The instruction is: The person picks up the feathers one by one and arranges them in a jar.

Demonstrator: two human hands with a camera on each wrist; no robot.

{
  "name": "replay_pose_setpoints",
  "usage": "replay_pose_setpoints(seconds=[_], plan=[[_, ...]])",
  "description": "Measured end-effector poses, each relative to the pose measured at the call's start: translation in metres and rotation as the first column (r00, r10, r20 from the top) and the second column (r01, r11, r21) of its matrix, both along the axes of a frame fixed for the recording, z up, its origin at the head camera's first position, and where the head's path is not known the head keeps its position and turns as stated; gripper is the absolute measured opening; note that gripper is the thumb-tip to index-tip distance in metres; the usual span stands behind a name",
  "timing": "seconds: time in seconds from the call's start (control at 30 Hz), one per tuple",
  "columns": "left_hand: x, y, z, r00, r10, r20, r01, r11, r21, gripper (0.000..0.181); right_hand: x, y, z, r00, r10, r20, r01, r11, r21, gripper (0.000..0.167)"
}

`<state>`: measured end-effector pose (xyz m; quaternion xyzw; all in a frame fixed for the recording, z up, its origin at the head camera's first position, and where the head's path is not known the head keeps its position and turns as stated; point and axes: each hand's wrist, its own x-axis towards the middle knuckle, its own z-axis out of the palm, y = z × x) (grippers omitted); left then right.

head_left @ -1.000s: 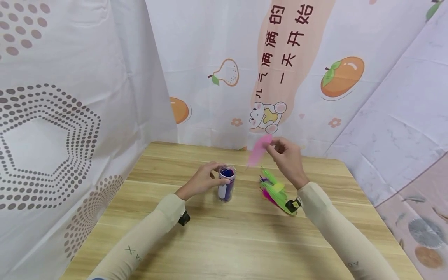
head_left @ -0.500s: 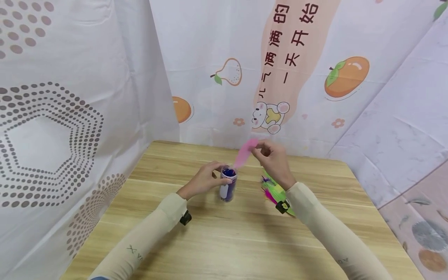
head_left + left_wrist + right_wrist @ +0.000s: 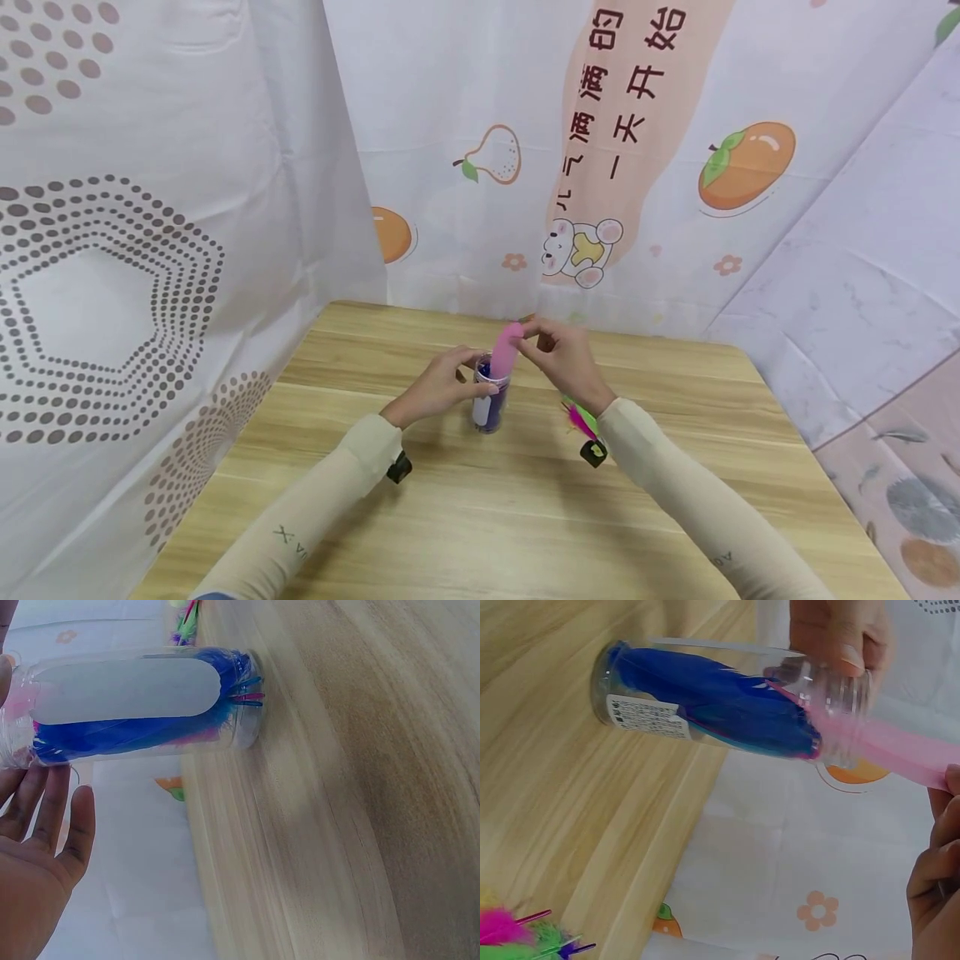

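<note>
A clear jar stands upright on the wooden table, with blue feathers and some pink ones inside. My left hand holds it near the rim, thumb on the near side and fingers around the far side. A pale pink feather is pinched at its upper end between the thumb and fingers of my right hand. Its quill end is down inside the jar's mouth, as the right wrist view shows. White labels cover part of the jar wall.
Right of the jar lies a pile of loose feathers, green, magenta and purple, partly hidden under my right wrist. The wooden table ends at a printed cloth behind, with another cloth along the left.
My right hand has moved left and down with the pink feather, from above the feather pile to the jar, and the feather's lower end has entered the mouth. The left hand keeps its hold.
</note>
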<state>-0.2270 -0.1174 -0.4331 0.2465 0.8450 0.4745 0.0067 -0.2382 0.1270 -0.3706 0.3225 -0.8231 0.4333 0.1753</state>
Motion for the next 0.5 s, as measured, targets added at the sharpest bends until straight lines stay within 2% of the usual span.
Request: replay_pose_setpoints(seconds=[0.27, 0.5], plan=[[0.0003, -0.0001, 0.0005, 1.000, -0.010, -0.015, 0.010, 1.000, 0.000, 0.053, -0.0008, -0.0020, -0.0076, 0.998, 0.055, 0.038, -0.057, 0.996, 0.063, 0.017], [0.0020, -0.0015, 0.0023, 1.000, -0.009, -0.014, 0.009, 1.000, -0.005, 0.055, -0.0012, -0.0048, -0.0091, 0.997, 0.042, 0.066, -0.048, 0.994, 0.100, 0.010]])
